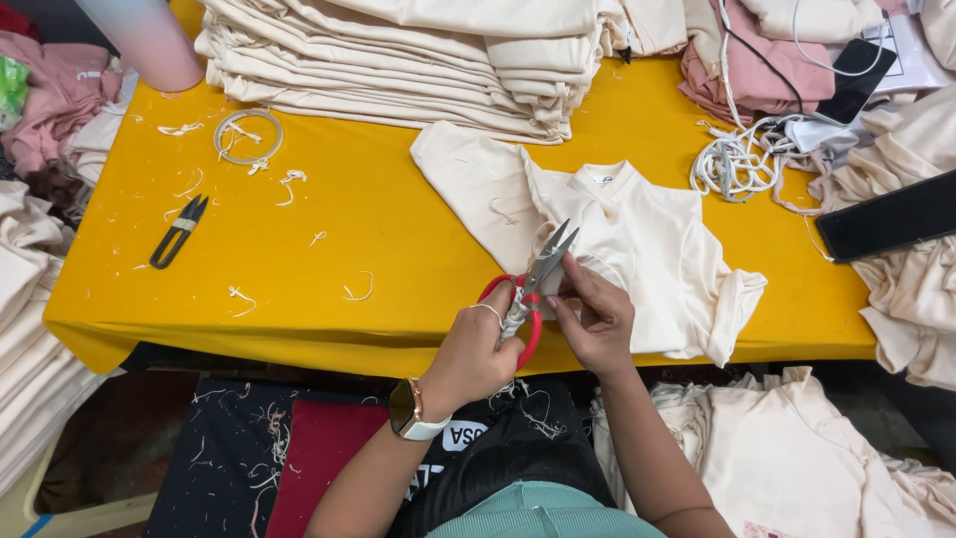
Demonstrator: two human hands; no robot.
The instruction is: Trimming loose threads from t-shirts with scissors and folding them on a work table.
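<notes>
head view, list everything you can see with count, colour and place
table: one, yellow cloth, centre
red-handled scissors: one, in left hand
cream garment: one, spread at the near table edge
folded garments: one tall stack, cream, far side
thread snips: one, black, left on table
tape ring: one, clear, far left
white cord: one bundle, right
pink garments: one pile, far right
phone: one, black, far right
left hand: on scissors, wristwatch below
right hand: pinching garment at blades
</notes>
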